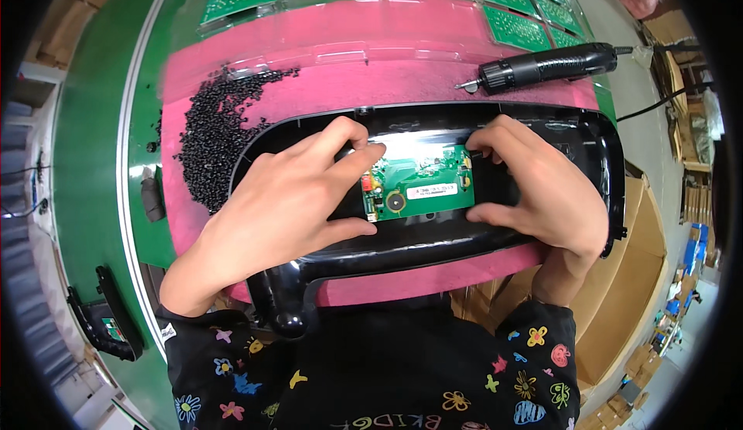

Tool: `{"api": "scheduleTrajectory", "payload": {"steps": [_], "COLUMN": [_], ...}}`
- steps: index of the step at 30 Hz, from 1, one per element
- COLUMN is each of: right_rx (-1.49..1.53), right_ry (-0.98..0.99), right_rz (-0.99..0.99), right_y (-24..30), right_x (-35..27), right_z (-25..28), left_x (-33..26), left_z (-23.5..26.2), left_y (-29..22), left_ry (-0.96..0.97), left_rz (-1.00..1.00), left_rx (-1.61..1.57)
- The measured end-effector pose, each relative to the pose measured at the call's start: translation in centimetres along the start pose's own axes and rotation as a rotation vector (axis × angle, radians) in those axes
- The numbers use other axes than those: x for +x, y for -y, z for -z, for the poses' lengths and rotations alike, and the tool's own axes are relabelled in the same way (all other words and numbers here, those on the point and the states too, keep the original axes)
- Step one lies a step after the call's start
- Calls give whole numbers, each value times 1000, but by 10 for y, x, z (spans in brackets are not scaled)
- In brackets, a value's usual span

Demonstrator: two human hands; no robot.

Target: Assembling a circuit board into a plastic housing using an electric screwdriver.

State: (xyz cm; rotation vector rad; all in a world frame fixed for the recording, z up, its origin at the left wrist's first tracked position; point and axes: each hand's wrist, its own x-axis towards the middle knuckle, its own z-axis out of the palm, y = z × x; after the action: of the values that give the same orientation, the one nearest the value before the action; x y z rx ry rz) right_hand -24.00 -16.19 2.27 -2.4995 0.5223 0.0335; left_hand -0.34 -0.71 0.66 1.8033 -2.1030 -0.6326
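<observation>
A green circuit board with a white label and a round buzzer-like part lies within a glossy black plastic housing. My left hand grips the board's left edge, thumb at its lower corner and fingers at its upper one. On the opposite edge, my right hand holds the board the same way, fingers above and thumb below. The housing rests on a pink mat, its rounded stub pointing toward me at the lower left. Whether the board touches the housing's floor I cannot tell.
Beyond the housing lies a black electric screwdriver, its cable running right. A pile of small black screws spreads at the left of the pink mat. More green boards sit in clear trays at the back. A cardboard box stands at the right.
</observation>
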Motion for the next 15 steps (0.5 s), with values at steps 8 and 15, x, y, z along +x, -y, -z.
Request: {"api": "scheduleTrajectory", "payload": {"steps": [8,15], "right_rx": [-131,173], "right_ry": [-960,-759], "right_rz": [-306,-352], "right_y": [-37,-95], "right_x": [-27,-17], "right_z": [37,45], "left_x": [-9,-28], "left_z": [20,37], "left_y": [10,75], "left_ry": [-335,-448], "left_rz": [-155,198], "left_rx": [-94,319]}}
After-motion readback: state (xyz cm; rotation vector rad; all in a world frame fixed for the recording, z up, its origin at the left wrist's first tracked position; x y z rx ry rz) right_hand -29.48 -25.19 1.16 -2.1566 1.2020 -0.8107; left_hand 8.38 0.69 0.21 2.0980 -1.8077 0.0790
